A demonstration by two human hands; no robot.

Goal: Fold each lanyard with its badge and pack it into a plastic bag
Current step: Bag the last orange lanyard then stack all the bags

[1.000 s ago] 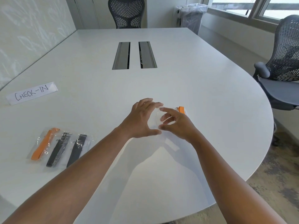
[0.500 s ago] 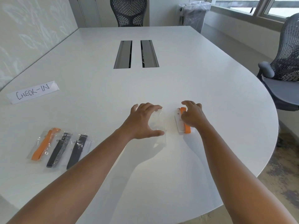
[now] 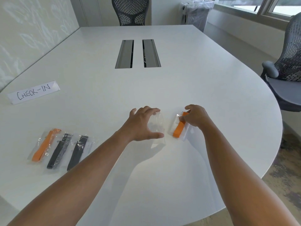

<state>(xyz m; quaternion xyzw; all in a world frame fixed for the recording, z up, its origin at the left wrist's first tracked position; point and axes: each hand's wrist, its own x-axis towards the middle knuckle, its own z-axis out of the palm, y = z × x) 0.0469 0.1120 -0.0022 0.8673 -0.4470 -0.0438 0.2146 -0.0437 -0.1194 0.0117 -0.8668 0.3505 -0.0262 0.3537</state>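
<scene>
Item: white desk (image 3: 179, 88), packing in progress. Centre of frame: left hand (image 3: 141, 123), fingers spread and arched, pinning an empty clear plastic bag (image 3: 157, 128) flat. Just right of it: right hand (image 3: 196, 117), fingers curled, pinching the far end of a folded orange lanyard (image 3: 178, 128) with its clear badge holder (image 3: 174, 123), all lying on the desk. Lower left: three packed bags (image 3: 60, 150), one orange lanyard, two black. Risk: the fold may spring open on lifting, since only one end is held; the slippery bag may stay closed at its mouth.
</scene>
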